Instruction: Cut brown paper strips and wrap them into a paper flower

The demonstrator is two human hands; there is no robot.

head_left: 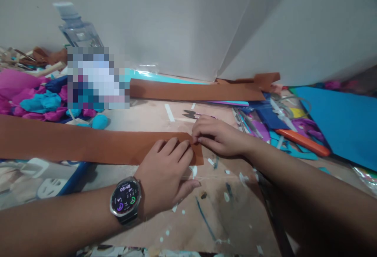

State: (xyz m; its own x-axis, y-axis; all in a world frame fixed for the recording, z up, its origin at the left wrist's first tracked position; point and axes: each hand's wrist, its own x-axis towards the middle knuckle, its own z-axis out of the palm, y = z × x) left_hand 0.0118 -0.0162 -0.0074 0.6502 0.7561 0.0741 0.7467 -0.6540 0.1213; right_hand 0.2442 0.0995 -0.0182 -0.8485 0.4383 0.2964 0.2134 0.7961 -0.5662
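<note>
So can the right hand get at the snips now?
Probably yes: the snips lie just beyond the right hand, with nothing visible in between, though its fingers seem busy at the near brown strip.

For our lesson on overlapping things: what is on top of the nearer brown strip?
The left hand lies partly on the nearer brown strip, near its right end; the right hand is over its far edge. The surface they cover cannot be seen.

The front strip [73,145] and rear strip [194,90] were plain brown. The far-right sheet [350,121] was solid blue, the handle [304,142] beside it orange. The table [250,206] was tan, flecked white and streaked dark.
</note>
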